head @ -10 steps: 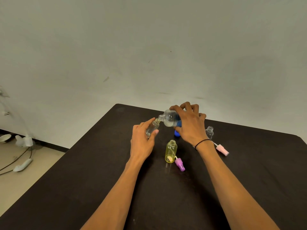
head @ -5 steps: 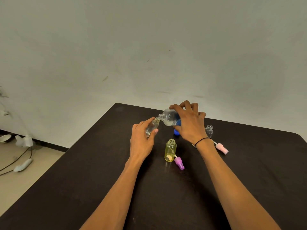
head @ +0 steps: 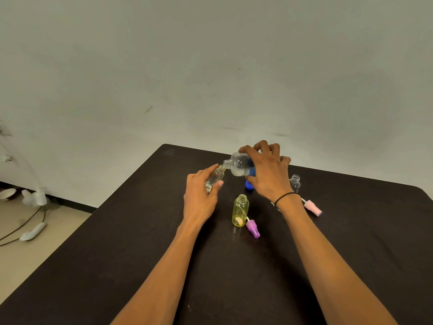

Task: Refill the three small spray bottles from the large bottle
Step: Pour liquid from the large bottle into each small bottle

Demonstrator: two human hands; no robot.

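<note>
Your two bare arms are reaching forward over the dark table (head: 140, 266), side by side, with the hands meeting near the far edge.

Closest to you, a small yellow bottle (head: 240, 211) is standing up with no top on. A purple spray top (head: 253, 228) is lying just beside its bottom.

Your left hand (head: 199, 198) is wrapping around a small clear bottle (head: 215, 177). The thumb is on one side and the fingers on the other, and the bottle is tilting a little toward the right. Your right hand (head: 269, 174) is gripping the large bottle (head: 239, 164) from above, with a black band (head: 284, 197) on the wrist. The large bottle is lying almost on its side in the air. Its open mouth is touching the mouth of the small clear bottle.

A blue cap (head: 249, 185) is sitting on the table under your right hand. To the right, another small clear bottle (head: 295, 182) is standing open, and a pink spray top (head: 312, 207) is lying near it.

Past the table, a plain pale wall (head: 210, 66) is filling the view. On the left, the floor (head: 14, 261) is showing some white things and dark cords (head: 21, 228) that are too blurry to name.
</note>
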